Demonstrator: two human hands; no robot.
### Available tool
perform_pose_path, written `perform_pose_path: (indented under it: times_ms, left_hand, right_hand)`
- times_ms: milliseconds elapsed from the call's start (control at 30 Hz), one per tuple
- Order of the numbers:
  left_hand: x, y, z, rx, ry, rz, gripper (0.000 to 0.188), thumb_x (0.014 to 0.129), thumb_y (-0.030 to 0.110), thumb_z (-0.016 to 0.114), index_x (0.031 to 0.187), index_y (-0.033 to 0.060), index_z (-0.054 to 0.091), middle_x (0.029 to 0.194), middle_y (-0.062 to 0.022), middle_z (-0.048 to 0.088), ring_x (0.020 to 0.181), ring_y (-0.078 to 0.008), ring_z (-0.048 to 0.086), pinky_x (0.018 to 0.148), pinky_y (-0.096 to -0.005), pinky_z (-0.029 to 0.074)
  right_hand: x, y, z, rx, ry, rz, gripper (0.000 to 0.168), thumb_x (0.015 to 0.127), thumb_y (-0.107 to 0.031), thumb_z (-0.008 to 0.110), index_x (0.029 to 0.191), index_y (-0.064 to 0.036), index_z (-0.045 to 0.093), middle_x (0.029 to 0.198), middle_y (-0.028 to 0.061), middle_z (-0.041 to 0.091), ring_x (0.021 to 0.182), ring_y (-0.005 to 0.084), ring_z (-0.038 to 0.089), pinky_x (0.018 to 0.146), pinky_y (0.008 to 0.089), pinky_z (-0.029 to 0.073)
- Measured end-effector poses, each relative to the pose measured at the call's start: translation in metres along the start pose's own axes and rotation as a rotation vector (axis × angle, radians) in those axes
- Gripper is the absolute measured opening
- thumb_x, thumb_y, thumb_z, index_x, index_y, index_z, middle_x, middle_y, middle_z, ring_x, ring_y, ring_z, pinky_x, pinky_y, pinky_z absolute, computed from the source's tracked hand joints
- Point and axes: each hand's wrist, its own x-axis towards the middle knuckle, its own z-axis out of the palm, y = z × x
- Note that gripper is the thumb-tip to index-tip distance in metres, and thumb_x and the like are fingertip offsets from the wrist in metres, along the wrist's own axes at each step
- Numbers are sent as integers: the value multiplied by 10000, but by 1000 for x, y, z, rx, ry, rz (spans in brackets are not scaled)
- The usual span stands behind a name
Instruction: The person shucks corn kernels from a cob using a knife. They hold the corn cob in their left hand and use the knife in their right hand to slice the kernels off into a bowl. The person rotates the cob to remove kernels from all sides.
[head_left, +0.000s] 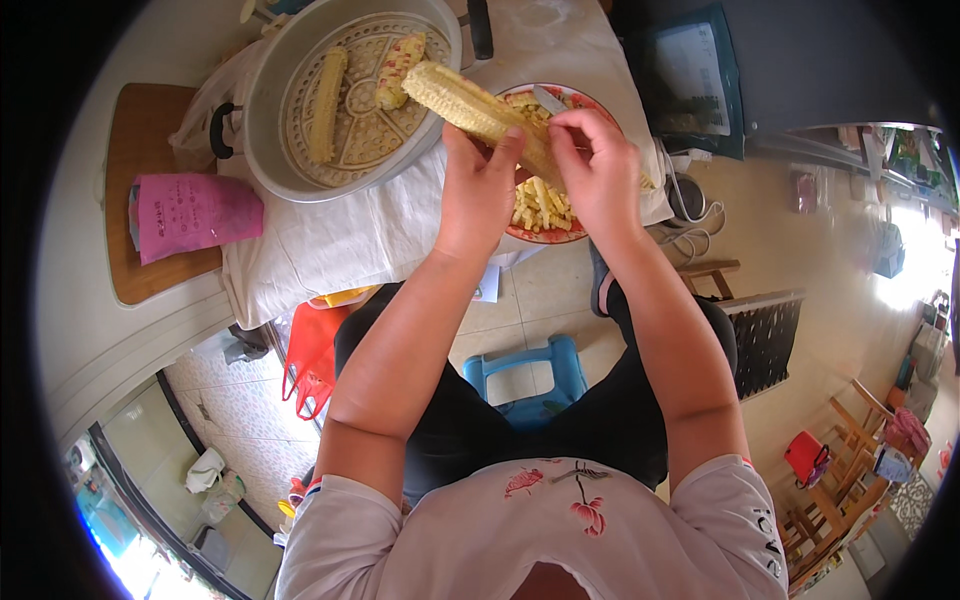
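My left hand (484, 176) grips a corn cob (461, 97), its thumb lying along the side. Part of the cob is stripped of kernels, and its upper end points toward the pot. My right hand (600, 161) has thumb and index finger drawn together at the cob's lower part. What they pinch is hidden. A knife blade (550, 99) shows just beyond that index finger; I cannot tell whether the hand holds it. Below both hands sits a red-patterned dish (551, 238) with loose corn kernels (541, 206) in it.
A large metal pot (262, 142) with a perforated steamer plate holds a bare cob (328, 105) and a part-kernelled cob (401, 71). A pink bag (199, 217) lies left, on a wooden board (142, 120). A blue stool (525, 375) stands between the legs; white cables (694, 232) lie right.
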Motion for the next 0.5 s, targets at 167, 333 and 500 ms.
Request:
perform_pose_path:
  times_ms: [167,333,500]
  left_hand:
    - [3,-3,-4,21,-7,57,369,975,104,520,1284,34,331,1216,-140,508,1107,-218,567,867,-359,575]
    - [4,1,-4,-16,5,42,385,967,66,534,1267,10,299,1193,-151,511,1062,-206,582,842,-325,569]
    - [4,-4,-4,57,-17,94,378,973,104,535,1270,23,316,1207,-143,513,1081,-216,587,838,-345,589]
  right_hand:
    - [7,8,-7,234,-83,285,114,898,-58,624,982,12,658,862,47,692,797,83,649,699,218,497]
    - [4,0,-7,229,-221,294,128,894,-77,642,984,15,647,861,30,676,811,69,634,694,212,487]
    - [4,11,-7,173,-181,247,122,880,-68,647,971,12,636,883,44,678,785,76,642,682,223,498]
